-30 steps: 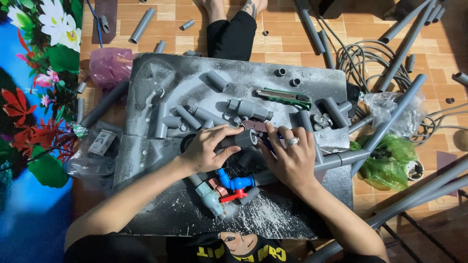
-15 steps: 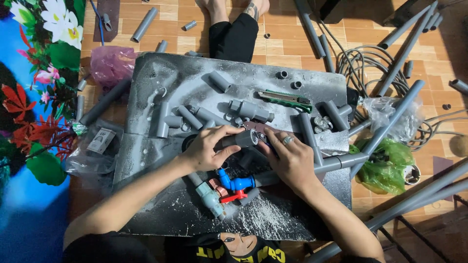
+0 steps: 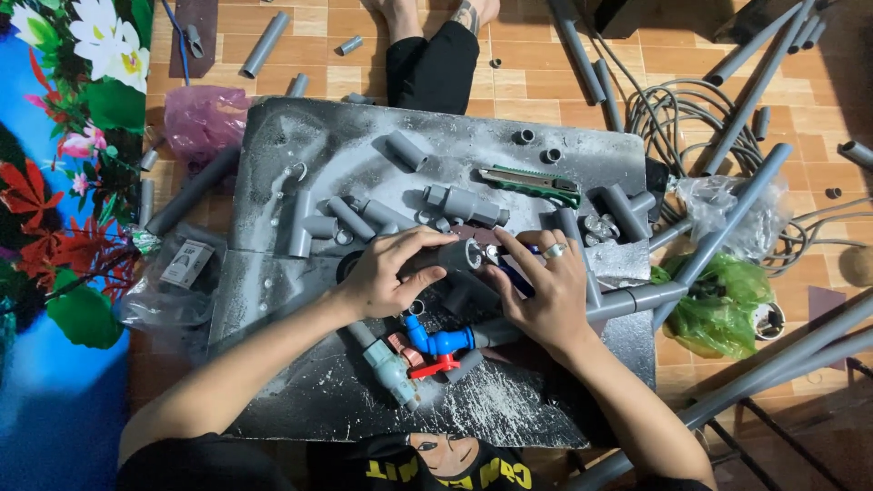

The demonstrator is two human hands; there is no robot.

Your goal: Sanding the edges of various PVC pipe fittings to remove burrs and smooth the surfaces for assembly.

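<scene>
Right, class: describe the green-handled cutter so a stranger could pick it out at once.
Start at the dusty grey work board on the tiled floor. Near its far right part, beyond the person's right hand, lies the cutter, flat and slim. Among round grey pipe pieces, it alone has a green edge.
</scene>
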